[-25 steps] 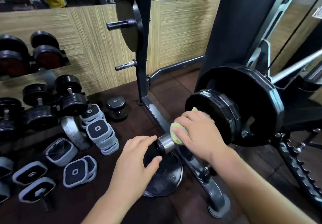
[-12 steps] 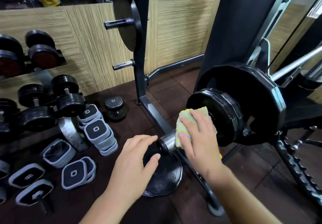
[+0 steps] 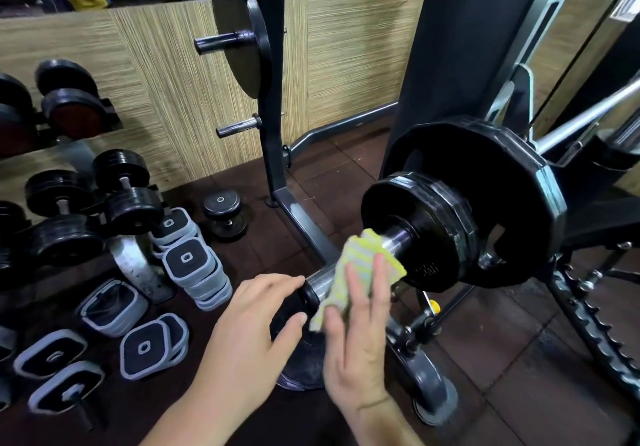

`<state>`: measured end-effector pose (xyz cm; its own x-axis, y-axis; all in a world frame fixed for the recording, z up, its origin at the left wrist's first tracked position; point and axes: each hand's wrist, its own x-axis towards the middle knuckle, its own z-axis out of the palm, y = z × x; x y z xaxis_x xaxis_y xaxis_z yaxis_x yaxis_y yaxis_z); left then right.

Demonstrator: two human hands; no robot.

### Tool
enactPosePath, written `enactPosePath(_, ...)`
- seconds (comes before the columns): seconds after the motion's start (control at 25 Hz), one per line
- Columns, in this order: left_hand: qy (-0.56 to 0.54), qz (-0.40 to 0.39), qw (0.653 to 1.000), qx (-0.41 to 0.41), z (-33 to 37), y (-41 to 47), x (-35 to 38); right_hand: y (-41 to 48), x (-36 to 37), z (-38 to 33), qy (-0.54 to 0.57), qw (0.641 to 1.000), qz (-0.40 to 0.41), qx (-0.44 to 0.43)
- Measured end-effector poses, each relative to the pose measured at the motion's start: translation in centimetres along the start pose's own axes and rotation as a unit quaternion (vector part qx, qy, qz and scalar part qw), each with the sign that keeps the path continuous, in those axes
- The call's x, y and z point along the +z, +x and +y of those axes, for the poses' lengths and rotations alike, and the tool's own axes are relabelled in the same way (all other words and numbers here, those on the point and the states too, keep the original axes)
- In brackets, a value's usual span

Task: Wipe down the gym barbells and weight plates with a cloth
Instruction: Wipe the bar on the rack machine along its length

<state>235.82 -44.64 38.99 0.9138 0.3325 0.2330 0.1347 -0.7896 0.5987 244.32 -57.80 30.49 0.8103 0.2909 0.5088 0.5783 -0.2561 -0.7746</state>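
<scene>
right hand (image 3: 356, 334), fingers straight, presses cloth (image 3: 360, 262) (yellow-striped) onto barbell sleeve (image 3: 322, 284); at its 9 o'clock, left hand (image 3: 256, 321) clamps curled fingers on the sleeve end.

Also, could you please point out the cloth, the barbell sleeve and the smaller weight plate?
cloth (image 3: 358, 248), head view, striped middle over the sleeve.
barbell sleeve (image 3: 398, 237), head view, bare steel between cloth and plate.
smaller weight plate (image 3: 394, 203), head view, black front face.
</scene>
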Motion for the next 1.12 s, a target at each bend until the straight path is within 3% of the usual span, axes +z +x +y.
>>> enactPosePath(0.08,0.0,0.0,1.0,0.006,-0.1,0.1,0.0,0.8,-0.7,0.9,-0.045,0.997,-0.02,-0.055)
enactPosePath(0.24,-0.013,-0.001,1.0,0.008,-0.3,0.2,0.0,5.4,-3.6,2.4,-0.123,0.992,-0.028,-0.022)
enactPosePath(0.44,-0.035,0.02,0.999,0.012,-0.4,0.1,0.1,6.2,-4.9,-0.2,-0.183,0.959,-0.181,-0.121)
enactPosePath(0.52,-0.037,0.029,0.999,0.011,-0.5,0.1,0.2,9.7,-5.9,-0.2,-0.253,0.948,-0.178,-0.078)
enactPosePath(0.6,-0.038,0.03,0.999,0.017,-0.4,0.1,0.2,11.0,-4.9,-1.7,-0.315,0.919,-0.235,-0.042)
enactPosePath(0.72,-0.041,0.034,0.998,0.021,-0.5,0.3,0.1,11.1,-3.3,-3.7,-0.318,0.868,-0.371,-0.089)
enactPosePath(0.92,-0.034,0.017,0.999,0.007,-0.3,0.8,0.0,13.6,-5.9,-2.3,-0.324,0.88,-0.34,-0.066)
enactPosePath(1.04,-0.037,0.015,0.999,0.005,-0.1,0.9,0.1,11.2,-4.9,-3.1,-0.265,0.874,-0.391,-0.112)
enactPosePath(1.12,-0.039,0.015,0.999,-0.001,-0.1,0.8,0.2,13.3,-5.6,-2.9,-0.278,0.86,-0.419,-0.082)
